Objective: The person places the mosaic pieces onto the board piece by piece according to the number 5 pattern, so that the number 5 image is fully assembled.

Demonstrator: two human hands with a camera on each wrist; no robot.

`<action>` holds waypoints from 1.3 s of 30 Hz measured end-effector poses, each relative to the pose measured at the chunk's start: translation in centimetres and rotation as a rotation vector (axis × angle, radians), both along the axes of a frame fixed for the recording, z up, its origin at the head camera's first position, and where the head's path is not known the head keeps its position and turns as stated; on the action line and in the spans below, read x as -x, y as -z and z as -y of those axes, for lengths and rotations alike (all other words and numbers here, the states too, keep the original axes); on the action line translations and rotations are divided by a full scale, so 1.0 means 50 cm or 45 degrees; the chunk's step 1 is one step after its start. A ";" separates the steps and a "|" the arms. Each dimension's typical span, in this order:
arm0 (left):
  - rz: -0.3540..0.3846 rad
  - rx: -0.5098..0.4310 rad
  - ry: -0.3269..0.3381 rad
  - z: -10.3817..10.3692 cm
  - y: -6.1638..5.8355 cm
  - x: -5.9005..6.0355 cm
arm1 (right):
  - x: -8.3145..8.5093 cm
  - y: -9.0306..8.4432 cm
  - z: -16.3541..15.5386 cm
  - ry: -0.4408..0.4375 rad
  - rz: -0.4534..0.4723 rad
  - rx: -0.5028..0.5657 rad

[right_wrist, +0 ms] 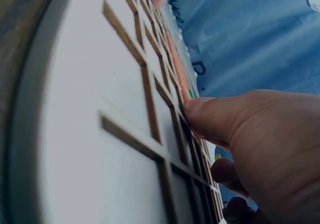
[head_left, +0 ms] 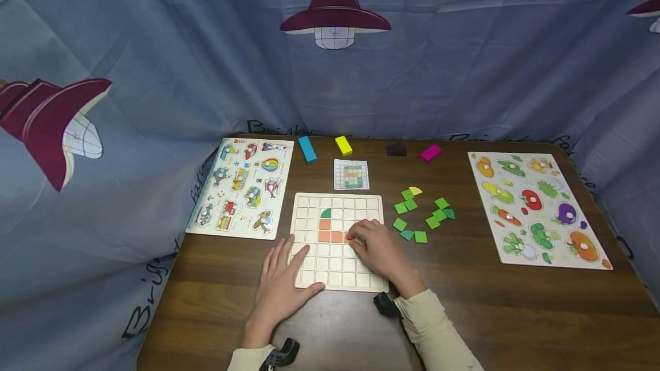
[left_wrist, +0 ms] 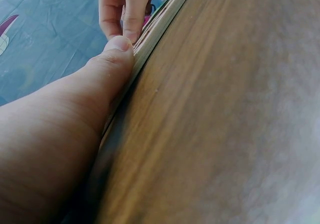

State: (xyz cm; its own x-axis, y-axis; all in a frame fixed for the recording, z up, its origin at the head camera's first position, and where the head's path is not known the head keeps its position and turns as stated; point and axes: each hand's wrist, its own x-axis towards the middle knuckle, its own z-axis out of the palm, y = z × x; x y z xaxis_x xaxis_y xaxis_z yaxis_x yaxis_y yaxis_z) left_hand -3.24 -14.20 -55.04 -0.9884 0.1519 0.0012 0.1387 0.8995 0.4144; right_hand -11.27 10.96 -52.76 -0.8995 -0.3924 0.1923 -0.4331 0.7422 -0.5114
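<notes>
A white grid board (head_left: 335, 277) lies on the table, its square cells marked off by thin raised ridges. Several orange square tiles (head_left: 324, 236) sit in its cells in an L shape, below a dark green quarter-round tile (head_left: 326, 213). With thumb and fingers my right hand (head_left: 380, 252) pinches another orange tile (head_left: 348, 236) low over a cell at the right end of the orange row; the fingers mostly cover it. My left hand (head_left: 281, 288) rests along the board's left edge, fingers extended, its thumb (left_wrist: 112, 59) at the front corner.
Loose green tiles (head_left: 420, 237) and a yellow rounded tile (head_left: 415, 190) lie right of the board. Behind it is a small pattern card (head_left: 338, 174), then blue (head_left: 306, 149), yellow (head_left: 343, 145), dark (head_left: 396, 149) and magenta (head_left: 431, 153) pieces. Picture boards (head_left: 281, 188) (head_left: 495, 233) flank both sides.
</notes>
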 end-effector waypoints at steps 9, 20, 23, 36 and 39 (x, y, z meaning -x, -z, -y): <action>-0.024 -0.004 0.010 -0.002 0.002 0.000 | -0.003 0.005 0.001 0.044 -0.054 -0.051; -0.034 0.008 0.013 -0.006 0.004 0.001 | -0.005 0.001 -0.009 0.072 -0.061 -0.066; -0.020 0.007 0.011 -0.007 0.003 0.002 | -0.008 -0.001 -0.014 0.075 -0.061 -0.086; -0.034 0.013 0.006 -0.002 0.008 0.001 | -0.027 0.002 -0.091 0.108 -0.175 -0.096; -0.035 0.007 0.004 0.000 0.007 0.000 | -0.034 0.015 -0.135 0.198 -0.208 -0.050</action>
